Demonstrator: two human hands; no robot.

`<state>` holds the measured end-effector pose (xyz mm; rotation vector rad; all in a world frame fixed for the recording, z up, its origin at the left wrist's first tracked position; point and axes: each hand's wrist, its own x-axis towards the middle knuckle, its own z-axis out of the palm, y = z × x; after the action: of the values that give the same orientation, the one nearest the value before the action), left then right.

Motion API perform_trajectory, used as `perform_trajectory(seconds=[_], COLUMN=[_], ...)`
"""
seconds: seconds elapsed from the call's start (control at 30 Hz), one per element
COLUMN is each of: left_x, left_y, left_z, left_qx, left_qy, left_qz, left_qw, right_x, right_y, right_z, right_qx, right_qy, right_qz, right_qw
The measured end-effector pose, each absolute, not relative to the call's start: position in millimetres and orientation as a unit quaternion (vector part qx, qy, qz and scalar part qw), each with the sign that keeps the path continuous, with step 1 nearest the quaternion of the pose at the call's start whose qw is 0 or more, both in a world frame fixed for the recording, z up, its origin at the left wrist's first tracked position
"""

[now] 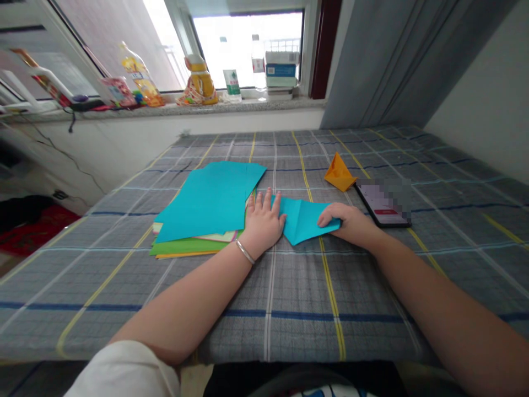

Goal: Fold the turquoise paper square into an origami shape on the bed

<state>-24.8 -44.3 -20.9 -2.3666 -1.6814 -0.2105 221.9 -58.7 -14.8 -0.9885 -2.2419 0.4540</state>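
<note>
Turquoise paper, folded and creased, lies between our two hands on the plaid cloth (297, 286), twelve o'clock pointing to the window. From our left hand (264, 220), the folded sheet (303, 218) sits at three o'clock, its near end partly beneath the thumb side. That hand is open, palm down, fingers slightly spread, with a silver-coloured bracelet (244, 251) at the wrist. From our right hand (351, 220), the same sheet extends toward nine o'clock; we grip its edge there, thumb on top and the other fingers mostly hidden.

At nine to ten o'clock from the left hand, close beside it, rests a paper stack (210, 193), turquoise on top with green and orange edges showing below. An orange folded piece (339, 175) stands near twelve o'clock from the right hand, and a phone (378, 207), its screen partly blurred, lies at two o'clock.
</note>
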Motion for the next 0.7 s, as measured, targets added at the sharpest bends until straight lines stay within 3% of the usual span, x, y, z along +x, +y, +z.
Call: perform_trajectory(seconds=[0.07, 0.17, 0.3, 0.7], left_x=[-24, -24, -26, -39], left_y=[-46, -46, -45, -56], left_z=[-17, -16, -19, -8], left_qx=[-0.823, -0.85, -0.882, -0.929], left_qy=[-0.557, -0.524, -0.47, -0.364], left_qz=[-0.078, -0.048, -0.023, 0.064], left_qw=[0.084, 0.016, 0.005, -0.037], right_x=[219, 218, 220, 204], right_y=[-60, -64, -67, -59], right_z=[-14, -12, -11, -24], right_qx=[-0.339, -0.348, -0.383, -0.561], right_qy=[-0.866, -0.881, -0.88, -0.787], right_qz=[0.17, 0.176, 0.185, 0.142], right_qw=[0.325, 0.266, 0.211, 0.215])
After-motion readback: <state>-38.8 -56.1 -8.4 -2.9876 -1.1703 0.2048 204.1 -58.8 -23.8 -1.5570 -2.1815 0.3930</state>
